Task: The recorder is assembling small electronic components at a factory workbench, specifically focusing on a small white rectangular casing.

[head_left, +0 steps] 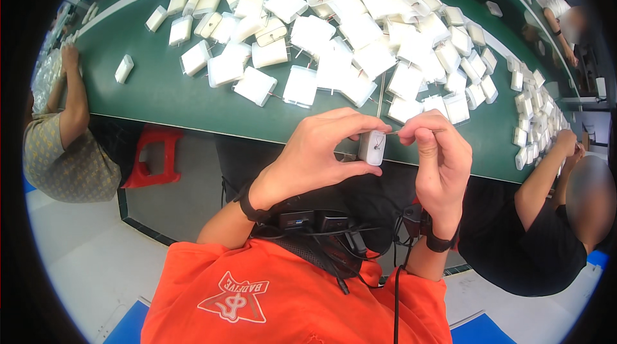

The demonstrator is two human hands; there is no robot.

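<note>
Head view, looking down. A person in an orange shirt point(193, 273) works at a green table point(173, 99). The left hand point(324, 148) grips a small white block point(371, 150) between thumb above-lying fingers' tips and below, just off the table's near edge. The block's end face shows dark, wire-like marks, too small to make out; the left fingers hide part of its far side.

The right hand point(440, 157) is just beside it, fingers bent and drawn close together. A thin strand point(394, 133) shows between its fingertips and the block, but whether they pinch it I cannot tell.

Beyond the hands lies a heap of white blocks point(363, 29), overlapping, many partly covered and washed out by glare. One loose block point(124, 69) lies apart at left. Black cables and devices point(321, 222) crowd the lap, tangled and hard to separate.

A seated co-worker at left point(71, 164) is cut off by the dark fisheye rim, near a red stool point(170, 157). Another co-worker at right point(514, 241) has a blurred head.
</note>
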